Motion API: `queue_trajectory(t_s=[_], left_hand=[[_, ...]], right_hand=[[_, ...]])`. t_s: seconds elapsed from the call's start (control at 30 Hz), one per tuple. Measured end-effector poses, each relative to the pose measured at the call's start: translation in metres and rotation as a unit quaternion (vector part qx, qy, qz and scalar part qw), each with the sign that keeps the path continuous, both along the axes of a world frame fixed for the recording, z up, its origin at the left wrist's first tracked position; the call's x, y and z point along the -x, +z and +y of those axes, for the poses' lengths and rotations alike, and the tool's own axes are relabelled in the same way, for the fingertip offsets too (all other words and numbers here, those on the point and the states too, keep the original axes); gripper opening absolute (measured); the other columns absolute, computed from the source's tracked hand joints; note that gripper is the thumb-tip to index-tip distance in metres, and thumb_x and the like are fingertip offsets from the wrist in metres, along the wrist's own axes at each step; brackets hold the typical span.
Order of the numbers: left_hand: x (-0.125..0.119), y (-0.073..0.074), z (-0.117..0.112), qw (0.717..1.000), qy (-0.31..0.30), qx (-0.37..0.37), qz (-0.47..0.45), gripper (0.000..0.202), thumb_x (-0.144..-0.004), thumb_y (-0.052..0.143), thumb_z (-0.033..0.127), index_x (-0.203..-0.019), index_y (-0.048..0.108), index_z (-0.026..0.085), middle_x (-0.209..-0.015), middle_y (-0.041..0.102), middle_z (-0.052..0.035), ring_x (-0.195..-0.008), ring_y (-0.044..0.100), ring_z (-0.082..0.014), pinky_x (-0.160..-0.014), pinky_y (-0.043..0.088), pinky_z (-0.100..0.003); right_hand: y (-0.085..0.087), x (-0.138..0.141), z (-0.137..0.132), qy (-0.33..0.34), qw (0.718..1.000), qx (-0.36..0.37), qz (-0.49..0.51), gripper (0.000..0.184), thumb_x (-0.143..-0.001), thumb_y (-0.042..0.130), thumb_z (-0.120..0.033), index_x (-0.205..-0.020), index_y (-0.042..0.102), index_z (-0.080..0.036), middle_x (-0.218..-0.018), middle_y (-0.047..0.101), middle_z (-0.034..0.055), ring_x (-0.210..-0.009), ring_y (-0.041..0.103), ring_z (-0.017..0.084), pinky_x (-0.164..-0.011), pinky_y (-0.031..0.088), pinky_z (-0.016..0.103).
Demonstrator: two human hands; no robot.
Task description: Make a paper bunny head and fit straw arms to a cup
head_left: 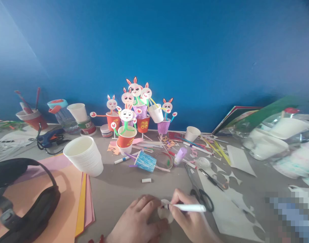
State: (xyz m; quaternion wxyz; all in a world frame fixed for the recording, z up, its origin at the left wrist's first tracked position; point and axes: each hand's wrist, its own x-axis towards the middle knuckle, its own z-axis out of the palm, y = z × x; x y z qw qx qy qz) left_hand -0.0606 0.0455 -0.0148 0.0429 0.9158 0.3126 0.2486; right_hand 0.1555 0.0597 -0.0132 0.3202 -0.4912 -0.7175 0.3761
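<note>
My left hand (pixel 139 219) lies flat on the grey table (pixel 119 189), fingers spread, pressing down a small white paper circle (pixel 166 213). My right hand (pixel 189 216) is closed round a white marker pen (pixel 188 207) whose tip touches that circle. A loose white pen cap (pixel 146 180) lies just beyond my hands. Black scissors (pixel 201 194) lie right of my right hand.
Paper-cup bunny figures (pixel 134 114) stand at the back by the blue wall. A stack of white cups (pixel 85 158) lies tipped on coloured paper sheets (pixel 68 195). A blue cup with straws (pixel 145 162), markers, a glue stick (pixel 180 156), cut white paper (pixel 230 202), a black headset (pixel 25 202) surround my hands.
</note>
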Motion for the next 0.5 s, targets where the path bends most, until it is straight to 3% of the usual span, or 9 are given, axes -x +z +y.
queue_trajectory(t_s=[0.5], left_hand=[[0.0003, 0.0019, -0.0012, 1.000, -0.003, 0.001, 0.017, 0.029, -0.089, 0.067, 0.030, -0.117, 0.065, 0.035, -0.123, 0.064, -0.0037, -0.112, 0.060, -0.0248, -0.089, 0.058, -0.038]], right_hand=[[0.0007, 0.0001, -0.0002, -0.009, 1.000, -0.021, 0.000, 0.024, -0.087, 0.045, -0.024, -0.066, 0.033, -0.026, -0.056, 0.033, -0.0084, -0.050, 0.035, 0.013, -0.049, 0.028, 0.024]])
